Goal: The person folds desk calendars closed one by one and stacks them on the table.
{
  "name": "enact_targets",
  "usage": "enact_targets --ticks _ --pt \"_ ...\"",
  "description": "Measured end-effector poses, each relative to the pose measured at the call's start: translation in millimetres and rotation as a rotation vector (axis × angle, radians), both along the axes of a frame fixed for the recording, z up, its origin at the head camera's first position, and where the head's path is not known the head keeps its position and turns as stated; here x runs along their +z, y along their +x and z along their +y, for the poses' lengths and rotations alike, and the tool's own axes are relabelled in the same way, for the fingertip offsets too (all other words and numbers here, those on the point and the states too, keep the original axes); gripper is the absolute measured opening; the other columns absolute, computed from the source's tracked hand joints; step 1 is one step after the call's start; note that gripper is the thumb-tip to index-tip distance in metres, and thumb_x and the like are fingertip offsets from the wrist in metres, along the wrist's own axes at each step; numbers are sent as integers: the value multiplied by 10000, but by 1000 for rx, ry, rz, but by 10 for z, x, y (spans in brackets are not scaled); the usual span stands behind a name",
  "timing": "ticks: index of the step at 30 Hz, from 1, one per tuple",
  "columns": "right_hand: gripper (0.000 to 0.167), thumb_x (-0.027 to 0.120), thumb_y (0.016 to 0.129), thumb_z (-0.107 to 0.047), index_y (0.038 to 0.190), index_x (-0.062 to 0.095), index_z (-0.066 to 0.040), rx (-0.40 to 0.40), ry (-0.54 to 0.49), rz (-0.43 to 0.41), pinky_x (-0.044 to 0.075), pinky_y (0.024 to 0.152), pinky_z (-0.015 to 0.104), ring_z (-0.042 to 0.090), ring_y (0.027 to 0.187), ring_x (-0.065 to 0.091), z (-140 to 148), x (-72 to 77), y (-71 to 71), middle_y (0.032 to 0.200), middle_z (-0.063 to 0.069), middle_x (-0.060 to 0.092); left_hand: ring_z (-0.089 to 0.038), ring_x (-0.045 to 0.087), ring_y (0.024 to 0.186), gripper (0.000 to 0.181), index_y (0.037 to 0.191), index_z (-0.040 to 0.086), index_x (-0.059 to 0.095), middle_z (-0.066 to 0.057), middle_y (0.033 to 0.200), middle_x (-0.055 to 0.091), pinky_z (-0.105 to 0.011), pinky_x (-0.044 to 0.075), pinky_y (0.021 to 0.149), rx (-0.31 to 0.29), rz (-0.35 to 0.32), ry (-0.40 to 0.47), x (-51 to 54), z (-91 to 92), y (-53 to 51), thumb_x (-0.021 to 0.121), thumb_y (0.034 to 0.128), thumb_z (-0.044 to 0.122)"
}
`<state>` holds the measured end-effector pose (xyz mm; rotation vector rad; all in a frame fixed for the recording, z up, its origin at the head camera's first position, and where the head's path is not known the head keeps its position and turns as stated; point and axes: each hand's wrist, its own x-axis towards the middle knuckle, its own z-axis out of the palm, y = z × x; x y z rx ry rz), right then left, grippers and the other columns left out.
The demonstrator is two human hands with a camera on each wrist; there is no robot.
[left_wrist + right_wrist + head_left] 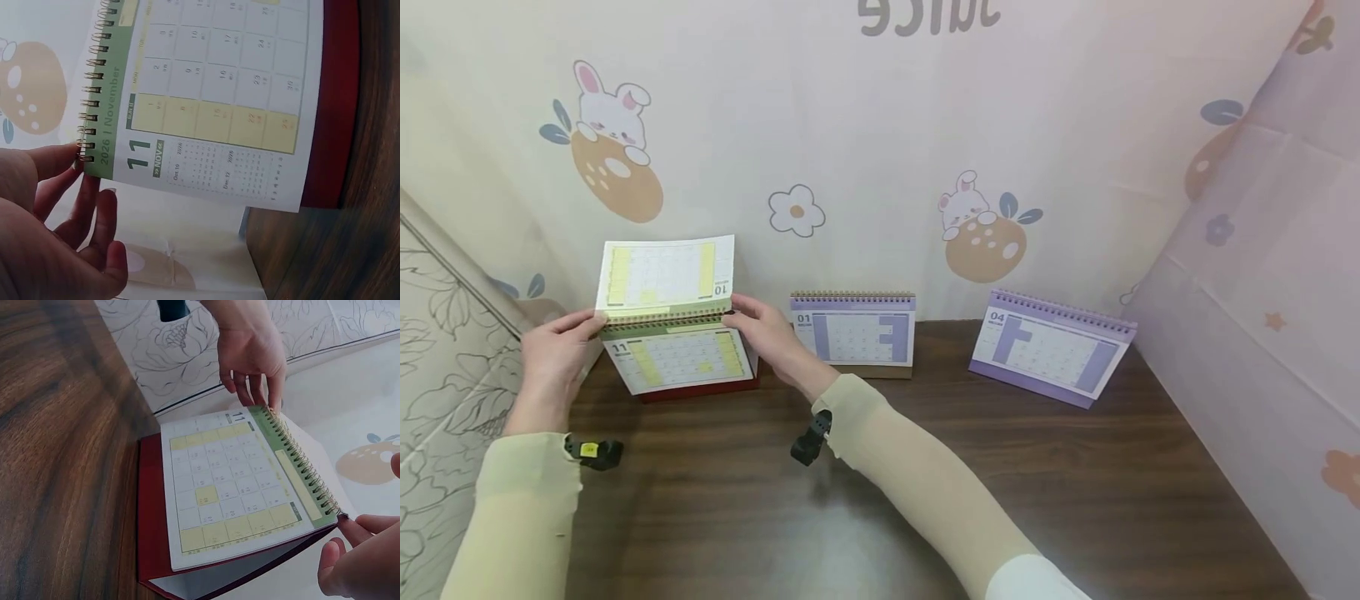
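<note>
Here's the red calendar [681,362], far left on the bench [715,500], left grip [555,358] and right grip [771,335] pinching its rings [662,320] at either end; uneven tugging could snag the raised page [662,271]

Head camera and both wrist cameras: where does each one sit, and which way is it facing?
Head: on the head, facing forward and down at the table and the red-based calendar; left hand, right hand and both sleeved arms show.
Left wrist: on the left wrist, facing the November page; left hand shows.
Right wrist: on the right wrist, facing across the calendar; both hands show.
Shared by both wrist views: that page.
</note>
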<state>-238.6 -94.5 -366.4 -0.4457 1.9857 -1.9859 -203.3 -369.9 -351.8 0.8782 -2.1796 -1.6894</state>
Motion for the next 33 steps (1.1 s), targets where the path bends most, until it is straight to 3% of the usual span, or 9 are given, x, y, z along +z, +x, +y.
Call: enact_targets --ticks 3,8,11,14,18,22,27,33 --pt "509 619 984 -247 1471 498 -160 3 -4 2 391 1081 377 105 1295 493 10 30 16 1399 -57 561 -153 419 1280 510 1390 119 578 119 1175 557 -367 245 1159 10 25 -31 3 10 -3 689 942 335" --pt "515 635 969 -223 1464 506 -166 -11 0 38 437 1011 337 87 1174 554 23 90 28 1304 -48 611 -54 480 1063 444 1330 143 645 184 998 563 -326 289 1106 50 112 26 31 19 10 711 926 315" --pt "517 645 957 -209 1456 516 -168 -23 -4 64 444 971 324 77 1106 568 32 138 36 1258 -45 626 -26 482 982 393 1264 163 702 156 989 590 -235 348 971 61 178 76 71 17 27 744 899 303" --pt "524 638 965 -176 1469 498 -147 -1 -33 66 469 967 378 159 1080 612 39 184 57 1236 25 643 -23 487 940 337 1189 188 748 138 984 602 -166 378 807 67 219 106 99 6 39 775 872 298" --pt "540 632 974 -161 1487 470 -116 29 -41 86 446 1019 331 167 1186 579 46 234 101 1380 27 580 -9 507 912 314 1153 206 767 150 967 609 -119 406 706 64 244 92 94 -22 58 788 854 302" --pt "532 620 982 -151 1487 464 -89 57 -42 121 405 1017 211 122 1279 512 53 251 148 1464 13 515 -16 550 858 264 1115 206 779 151 928 642 -97 442 658 17 290 128 55 -63 109 780 862 281" --pt "504 598 997 -147 1481 472 -83 73 -54 131 403 1011 195 121 1294 506 75 217 184 1448 31 531 -56 607 778 164 1040 182 773 94 885 709 -131 485 606 -95 384 269 -8 -106 192 755 887 236" --pt "474 593 997 -143 1456 502 -69 88 -85 123 413 1000 189 81 1264 521 95 173 217 1439 82 541 -88 669 828 254 1118 120 739 35 951 736 -178 516 660 -201 441 446 -77 -149 266 725 897 245"
